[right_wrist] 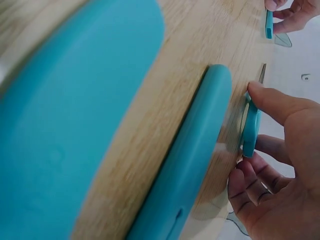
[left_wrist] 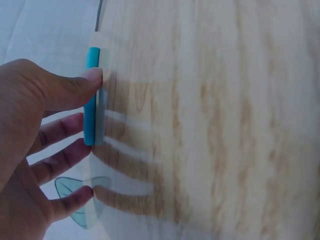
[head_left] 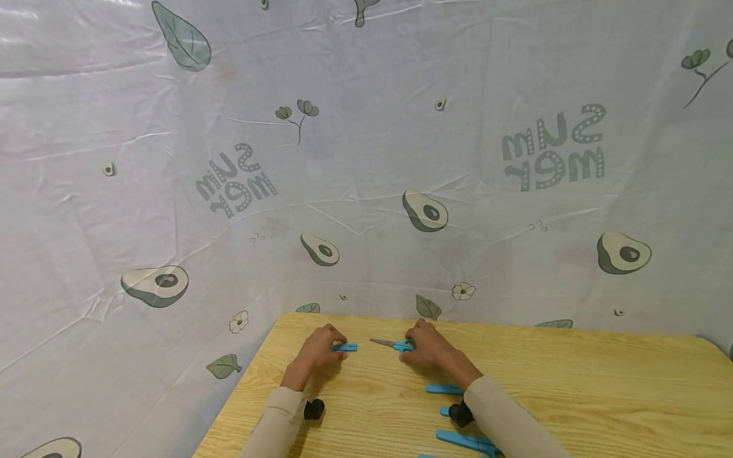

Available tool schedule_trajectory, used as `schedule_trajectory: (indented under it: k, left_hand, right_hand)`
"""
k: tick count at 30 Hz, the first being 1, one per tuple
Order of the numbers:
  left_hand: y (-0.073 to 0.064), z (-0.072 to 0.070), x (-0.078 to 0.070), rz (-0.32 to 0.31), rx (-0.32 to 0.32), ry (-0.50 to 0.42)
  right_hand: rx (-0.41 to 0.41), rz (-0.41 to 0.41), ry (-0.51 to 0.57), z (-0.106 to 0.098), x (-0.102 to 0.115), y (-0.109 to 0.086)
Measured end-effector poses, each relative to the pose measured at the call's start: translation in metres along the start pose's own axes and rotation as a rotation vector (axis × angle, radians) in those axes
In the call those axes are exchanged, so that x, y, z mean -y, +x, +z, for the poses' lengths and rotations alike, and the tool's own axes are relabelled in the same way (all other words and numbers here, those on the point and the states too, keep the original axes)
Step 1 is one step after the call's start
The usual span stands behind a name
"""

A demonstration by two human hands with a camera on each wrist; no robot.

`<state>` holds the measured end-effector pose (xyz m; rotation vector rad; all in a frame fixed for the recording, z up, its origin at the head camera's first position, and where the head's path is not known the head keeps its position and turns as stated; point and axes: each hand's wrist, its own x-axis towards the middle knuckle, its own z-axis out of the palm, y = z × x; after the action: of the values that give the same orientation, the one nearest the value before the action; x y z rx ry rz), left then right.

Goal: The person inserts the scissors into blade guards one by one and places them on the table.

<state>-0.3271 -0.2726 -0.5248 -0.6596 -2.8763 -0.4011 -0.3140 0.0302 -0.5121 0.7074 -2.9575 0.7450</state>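
In the head view, my left hand (head_left: pixel 321 350) pinches a light-blue scissors cover (head_left: pixel 346 347) over the table's far left part. The left wrist view shows the thumb and fingers on opposite sides of the cover (left_wrist: pixel 90 122), its narrow edge facing the camera. To the right, my right hand (head_left: pixel 429 346) grips a small pair of scissors (head_left: pixel 403 346) by the blue handles. Their bare metal blades point left, at the cover's end, with a short gap between. In the right wrist view the thumb presses the scissors handle (right_wrist: pixel 251 127) from above.
Several more blue covered scissors lie near my right forearm, among them one cover (head_left: pixel 442 388) and another (head_left: pixel 458 439), partly hidden by the sleeve. A black wrist camera (head_left: pixel 314 409) sits on the left wrist. A patterned sheet (head_left: pixel 366 267) hangs behind the wooden table (head_left: pixel 601 381).
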Motion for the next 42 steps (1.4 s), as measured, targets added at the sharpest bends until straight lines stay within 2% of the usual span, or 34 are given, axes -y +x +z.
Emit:
schedule_trajectory:
  k: [11, 17, 30, 36, 42]
  left_hand:
    - [-0.002, -0.001, -0.004, -0.001, -0.034, -0.038]
    - [-0.004, 0.001, -0.003, 0.010, -0.054, -0.032]
    - [-0.003, -0.001, -0.002, 0.009, -0.045, -0.045]
    - [0.000, -0.005, -0.004, -0.003, -0.038, -0.070]
    - [0.001, 0.002, -0.007, 0.016, -0.042, -0.052]
  right_hand:
    - [0.001, 0.016, -0.001, -0.001, -0.001, 0.001]
    - [0.002, 0.018, 0.064, -0.004, 0.000, 0.000]
    - [-0.021, 0.025, 0.200, -0.012, -0.006, -0.002]
    - [-0.041, 0.003, 0.195, -0.013, -0.008, 0.000]
    - [-0.065, 0.024, 0.195, -0.011, -0.017, -0.005]
